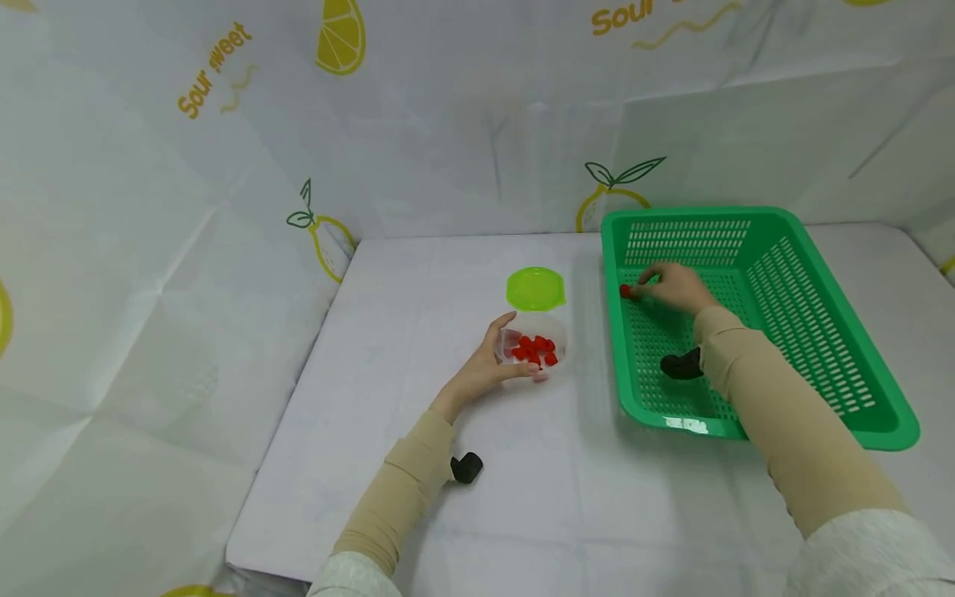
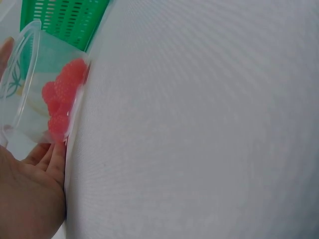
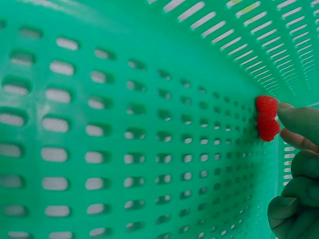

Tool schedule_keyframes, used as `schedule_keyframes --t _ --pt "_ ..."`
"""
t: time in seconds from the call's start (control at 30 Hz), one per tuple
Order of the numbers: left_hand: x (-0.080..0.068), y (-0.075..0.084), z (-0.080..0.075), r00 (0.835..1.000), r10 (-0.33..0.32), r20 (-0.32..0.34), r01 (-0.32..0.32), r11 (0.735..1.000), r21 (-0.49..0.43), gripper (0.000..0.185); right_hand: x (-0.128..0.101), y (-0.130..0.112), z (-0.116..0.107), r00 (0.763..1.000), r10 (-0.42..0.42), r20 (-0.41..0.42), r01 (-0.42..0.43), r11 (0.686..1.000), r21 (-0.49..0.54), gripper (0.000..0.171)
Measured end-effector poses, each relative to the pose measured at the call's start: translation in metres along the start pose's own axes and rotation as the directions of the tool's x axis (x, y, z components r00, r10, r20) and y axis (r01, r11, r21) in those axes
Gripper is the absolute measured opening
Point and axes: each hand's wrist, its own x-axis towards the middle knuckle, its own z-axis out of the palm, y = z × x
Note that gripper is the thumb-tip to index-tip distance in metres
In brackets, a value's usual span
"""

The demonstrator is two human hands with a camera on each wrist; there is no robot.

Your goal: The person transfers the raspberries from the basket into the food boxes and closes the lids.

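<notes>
In the head view, my left hand [image 1: 485, 365] curves around a clear plastic cup [image 1: 561, 330] on the table, thumb on one side and fingers on the other. Several red raspberries [image 1: 533, 347] lie in the cup's bottom; the left wrist view shows their bumpy skin [image 2: 67, 88] through its wall. My right hand [image 1: 677, 288] is inside the green basket [image 1: 753, 217], near its left wall. In the right wrist view its thumb and a finger pinch at red raspberries [image 3: 267, 119]; two seem to sit together there. The far side of that grip is hidden.
A light green round lid [image 1: 535, 288] lies on the white table just behind the cup. The basket has slotted walls and stands on the table's right. A white sheet with lemon prints [image 1: 477, 124] rises behind the table.
</notes>
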Motion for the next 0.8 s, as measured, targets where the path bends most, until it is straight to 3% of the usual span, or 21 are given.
schedule_keyframes --t 0.2,0.6,0.8 --pt "-0.001 0.004 -0.001 1.0 0.004 0.021 -0.004 1.0 0.001 0.09 0.002 0.004 0.003 1.0 0.003 0.013 -0.002 1.0 -0.016 0.043" --pt "0.003 -0.006 0.0 0.999 0.033 -0.024 -0.034 0.999 -0.012 0.087 0.003 0.0 0.003 0.999 0.022 0.047 -0.021 0.999 -0.031 0.041" --pt "0.002 -0.006 0.002 1.0 0.023 -0.021 -0.023 1.0 -0.014 0.087 0.0 0.0 0.004 0.999 0.041 0.008 -0.04 0.998 -0.041 0.042"
